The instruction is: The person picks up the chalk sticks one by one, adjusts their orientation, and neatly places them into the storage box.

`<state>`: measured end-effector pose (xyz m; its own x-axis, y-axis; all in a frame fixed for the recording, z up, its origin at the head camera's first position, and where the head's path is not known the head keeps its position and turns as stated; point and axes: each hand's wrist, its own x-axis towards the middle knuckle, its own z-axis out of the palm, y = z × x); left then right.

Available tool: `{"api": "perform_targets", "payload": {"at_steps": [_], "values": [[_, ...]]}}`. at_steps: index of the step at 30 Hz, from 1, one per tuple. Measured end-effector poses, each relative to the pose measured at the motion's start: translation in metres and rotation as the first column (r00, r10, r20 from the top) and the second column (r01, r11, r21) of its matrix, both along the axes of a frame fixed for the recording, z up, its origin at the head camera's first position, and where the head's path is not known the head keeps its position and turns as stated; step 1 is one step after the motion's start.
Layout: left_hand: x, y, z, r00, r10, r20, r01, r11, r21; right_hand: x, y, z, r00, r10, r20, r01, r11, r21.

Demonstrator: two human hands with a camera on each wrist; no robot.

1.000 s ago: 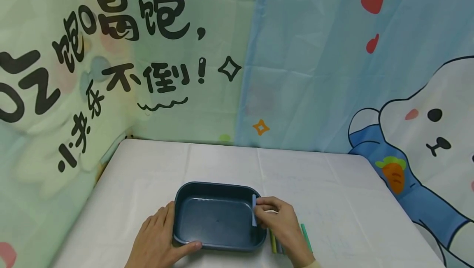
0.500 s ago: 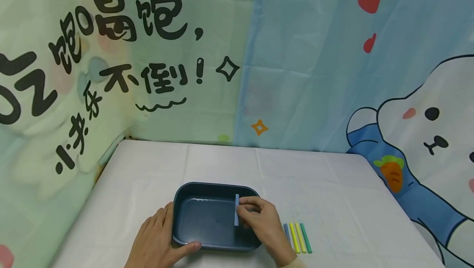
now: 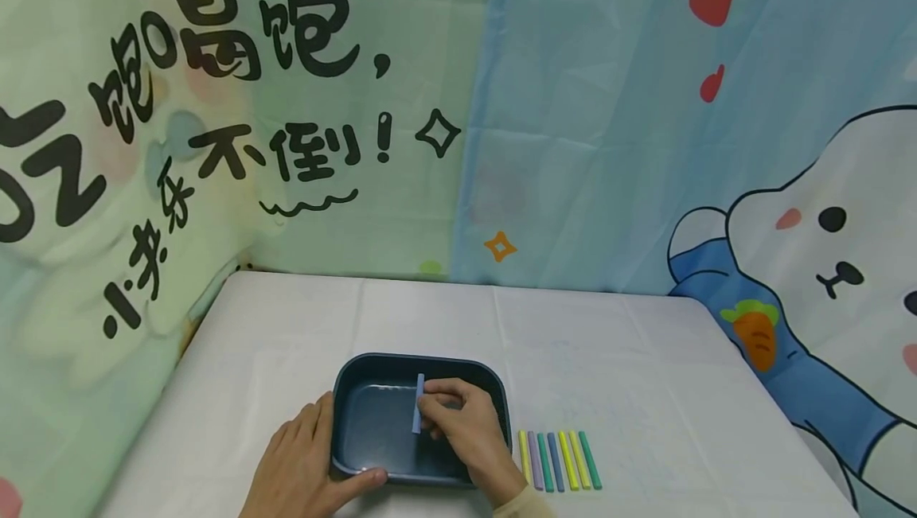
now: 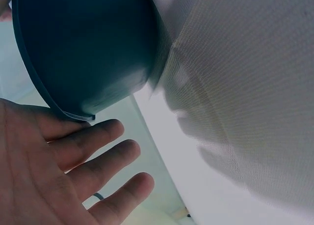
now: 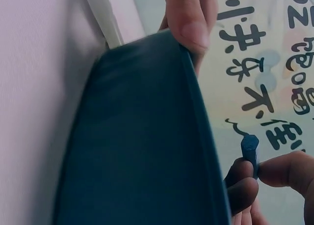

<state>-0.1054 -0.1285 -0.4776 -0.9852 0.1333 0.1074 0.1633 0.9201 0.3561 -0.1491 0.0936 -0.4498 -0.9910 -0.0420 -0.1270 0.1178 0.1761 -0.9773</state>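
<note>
A dark blue rectangular tub (image 3: 376, 430) with rounded corners sits on the white-covered table. Over its interior, my right hand (image 3: 467, 429) pinches a light blue chalk stick (image 3: 419, 404) between thumb and fingers. The right wrist view shows the end of that blue chalk (image 5: 250, 143) above the rim level. My left hand (image 3: 299, 458) rests against the tub's left side, thumb along the near rim. In the left wrist view its fingers (image 4: 105, 171) are spread and fairly straight, touching the tub's outside (image 4: 88, 48). No chalk shows on the visible part of the tub's floor.
Right of the tub, several chalk sticks lie side by side in a row, among them a purple chalk (image 3: 535, 461), a blue chalk (image 3: 556, 462) and a green chalk (image 3: 591, 461). Printed curtains (image 3: 609, 144) hang behind the table (image 3: 645, 391).
My right hand has carried the blue chalk leftward from the tub's right rim to over its middle, uncovering more of the chalk row. The left hand and tub have hardly moved.
</note>
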Motion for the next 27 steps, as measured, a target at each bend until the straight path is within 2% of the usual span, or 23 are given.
{"api": "perform_targets", "payload": {"at_steps": [11,15,23,27], "values": [[0.000,0.000,0.001,1.000,-0.011,0.002,0.011,1.000,-0.001,-0.003,-0.021,-0.009,0.999,0.012,0.049,-0.008,0.996,-0.091],[0.001,0.000,0.000,1.000,-0.010,0.000,0.010,1.000,-0.006,-0.007,-0.027,-0.011,0.998,0.016,0.065,-0.010,0.995,-0.097],[0.000,-0.001,-0.002,0.999,-0.014,-0.028,0.014,1.000,0.010,-0.012,-0.039,-0.010,0.997,0.049,0.059,-0.047,0.998,-0.040],[0.000,-0.001,-0.002,1.000,-0.014,-0.022,0.014,1.000,0.018,-0.016,-0.043,-0.010,0.996,0.060,0.065,-0.060,0.998,0.000]]}}
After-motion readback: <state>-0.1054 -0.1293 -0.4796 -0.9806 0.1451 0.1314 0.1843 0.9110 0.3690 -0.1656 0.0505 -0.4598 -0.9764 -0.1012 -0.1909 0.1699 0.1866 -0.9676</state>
